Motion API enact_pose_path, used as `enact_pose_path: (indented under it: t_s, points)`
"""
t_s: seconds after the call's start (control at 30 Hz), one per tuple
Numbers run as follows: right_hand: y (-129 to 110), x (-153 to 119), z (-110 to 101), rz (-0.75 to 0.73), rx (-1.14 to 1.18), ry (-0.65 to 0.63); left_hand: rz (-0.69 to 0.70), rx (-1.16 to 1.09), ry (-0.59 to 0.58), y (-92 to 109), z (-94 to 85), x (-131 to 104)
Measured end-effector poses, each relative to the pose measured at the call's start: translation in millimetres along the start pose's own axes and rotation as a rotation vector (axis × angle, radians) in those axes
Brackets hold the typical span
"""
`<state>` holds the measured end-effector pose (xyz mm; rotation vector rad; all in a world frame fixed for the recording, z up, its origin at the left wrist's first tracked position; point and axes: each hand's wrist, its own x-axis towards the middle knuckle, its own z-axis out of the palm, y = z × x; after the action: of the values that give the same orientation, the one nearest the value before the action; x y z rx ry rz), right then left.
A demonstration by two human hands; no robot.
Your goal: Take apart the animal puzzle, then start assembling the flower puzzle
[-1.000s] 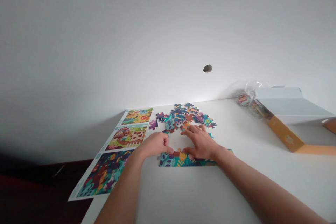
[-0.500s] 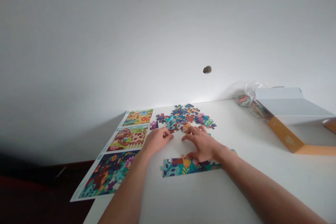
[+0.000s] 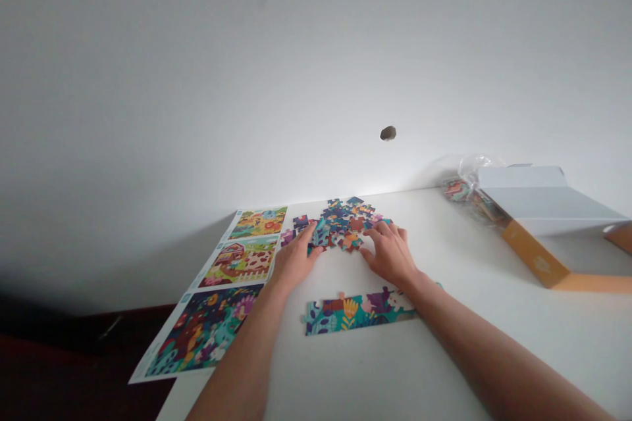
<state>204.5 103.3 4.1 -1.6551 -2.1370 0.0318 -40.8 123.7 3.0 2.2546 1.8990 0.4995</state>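
Note:
A heap of loose jigsaw puzzle pieces (image 3: 345,217) lies toward the back of the white table, by the wall. My left hand (image 3: 295,258) rests at the heap's left side, fingers stretched out over pieces and thumb apart. On the right side, my right hand (image 3: 392,251) has its fingers spread and bent, the tips touching the heap's edge. Closer to me is a joined strip of puzzle (image 3: 353,316) in teal, with a yellow flower and a purple figure. My right forearm hides the strip's right end.
A printed picture sheet (image 3: 197,289) with three scenes lies on the left, partly over the table edge. At the right stands an open orange and white box (image 3: 538,256). Beside it is a clear plastic bag (image 3: 476,177) with printed contents. The wall (image 3: 316,79) has a hole (image 3: 388,133).
My right hand has moved off the strip, away from me, to the heap's right edge. My left hand has slid forward and its fingers have opened out onto the pieces.

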Motion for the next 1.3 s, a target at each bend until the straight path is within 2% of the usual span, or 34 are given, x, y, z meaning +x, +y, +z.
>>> enact_pose_path:
  t_s: [0.1,0.23,0.43,0.57,0.77,1.0,1.07,1.13,1.2,1.3]
  points:
    - [-1.0,-0.1,-0.2,0.015,-0.007,-0.004,-0.014,-0.017,-0.028,-1.8,3.4,1.2]
    - [-1.2,1.1,-1.5,0.133,-0.072,0.039,0.004,-0.031,0.027,-3.0,5.3,2.7]
    - [2.3,2.1,-1.5,0.299,-0.14,0.1,0.063,-0.036,0.088,-1.5,-7.6,-2.3]
    - [10.9,4.5,-1.3,0.39,-0.153,0.047,0.163,0.003,0.038,-1.3,-14.9,-8.6]
    - [18.2,8.3,0.3,0.379,-0.146,0.031,0.203,0.027,-0.052,0.4,-16.7,-11.6]
    - [20.4,9.8,1.4,0.375,-0.062,0.075,0.244,-0.069,0.0,4.1,-21.0,-13.5]
    - [19.1,9.8,0.2,0.334,-0.007,0.109,0.282,-0.159,0.06,5.7,-20.0,-12.5]
    - [15.3,8.7,-1.6,0.208,0.099,0.145,0.283,-0.262,0.115,7.6,-16.7,-10.6]
    - [8.6,5.8,-3.7,-0.017,0.237,0.161,0.223,-0.395,0.104,10.3,-11.6,-8.7]
    - [-4.8,-1.0,-6.5,-0.347,0.395,0.126,0.142,-0.652,-0.003,16.9,-5.0,-7.5]
